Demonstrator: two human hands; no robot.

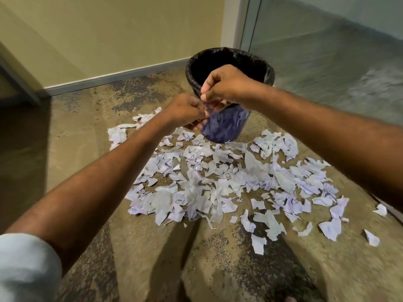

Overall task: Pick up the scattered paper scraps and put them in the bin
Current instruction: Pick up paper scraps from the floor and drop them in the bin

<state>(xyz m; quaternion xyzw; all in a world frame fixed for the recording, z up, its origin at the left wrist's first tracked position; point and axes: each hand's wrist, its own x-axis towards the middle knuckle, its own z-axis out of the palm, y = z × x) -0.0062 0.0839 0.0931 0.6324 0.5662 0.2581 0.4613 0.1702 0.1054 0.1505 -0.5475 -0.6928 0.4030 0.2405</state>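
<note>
Both hands meet over the near edge of the bin (224,125). The right hand (226,86) hangs above the rim with its knuckles up and its fingers curled in, thumb and forefinger pressed close together right at the edge of the black liner (218,52). The left hand (185,109) sits just beside it, at 8 o'clock from the right hand, fingers also curled and its fingertips nearly touching those of the right. Whether either hand is grasping the liner, a bit of paper or nothing at all I cannot tell, as the fingers hide it. A pale sleeve (24,264) covers the left upper arm at the 8 o'clock corner of the view; the right forearm comes in bare from 3 o'clock.

The bin is blue with a mottled pattern, stands upright on the floor (87,127), and shows a dark inside.

The paper scraps (218,182) lie on the floor, outside the bin. They start at its foot and spread toward 6 o'clock in a thick white patch, with a smaller cluster at 9 o'clock of the bin and loose single pieces trailing out toward 4 o'clock.

Beyond the bin, a yellowish wall (109,29) with a grey skirting strip (113,76) runs across 10 to 12 o'clock, and a glass panel (327,40) fills 1 to 2 o'clock.
</note>
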